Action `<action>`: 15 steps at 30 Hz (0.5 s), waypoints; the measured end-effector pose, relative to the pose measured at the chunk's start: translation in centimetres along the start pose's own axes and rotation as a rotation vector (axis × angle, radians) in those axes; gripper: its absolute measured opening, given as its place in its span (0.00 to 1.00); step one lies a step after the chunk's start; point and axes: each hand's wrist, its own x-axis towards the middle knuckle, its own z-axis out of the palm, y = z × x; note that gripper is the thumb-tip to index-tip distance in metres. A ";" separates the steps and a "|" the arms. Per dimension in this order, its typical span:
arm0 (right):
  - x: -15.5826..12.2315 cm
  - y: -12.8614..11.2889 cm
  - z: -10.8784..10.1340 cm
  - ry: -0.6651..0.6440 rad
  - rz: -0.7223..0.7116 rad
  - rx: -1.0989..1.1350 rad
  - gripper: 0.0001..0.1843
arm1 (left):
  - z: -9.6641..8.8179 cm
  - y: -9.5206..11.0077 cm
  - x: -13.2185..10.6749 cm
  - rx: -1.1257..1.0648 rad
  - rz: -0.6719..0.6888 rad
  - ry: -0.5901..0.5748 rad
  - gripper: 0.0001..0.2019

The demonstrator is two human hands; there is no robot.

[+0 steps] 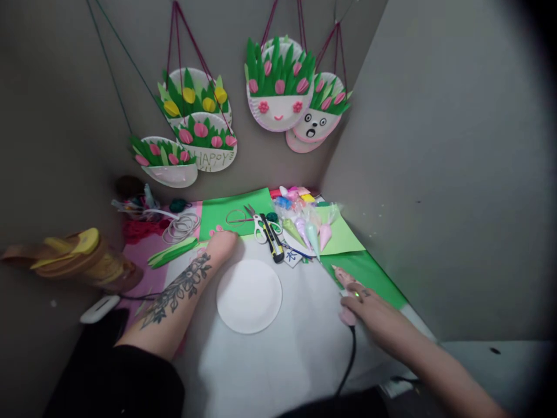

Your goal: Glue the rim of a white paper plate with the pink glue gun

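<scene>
Paper (235, 212), the broad green sheet at the back of the white mat (300, 354), lay under the left hand (221, 242), whose fingers pressed flat on its near edge, holding nothing. Plate (249, 296), round and white, sat just at five o'clock of that hand and at nine o'clock of the right hand (369, 307), nearer the left. Glue gun (346, 287), pink, was clasped in the right hand, nozzle pointing to eleven o'clock, cord (348, 366) trailing toward six.

Grey walls (435, 174) meeting in a corner, dim light, paper-plate flower decorations (278, 87) hung on cords
</scene>
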 end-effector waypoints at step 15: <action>2.3 -5.8 -3.3 -0.003 -0.422 -0.087 0.19 | 1.3 15.6 -17.8 -1.102 0.094 -0.219 0.25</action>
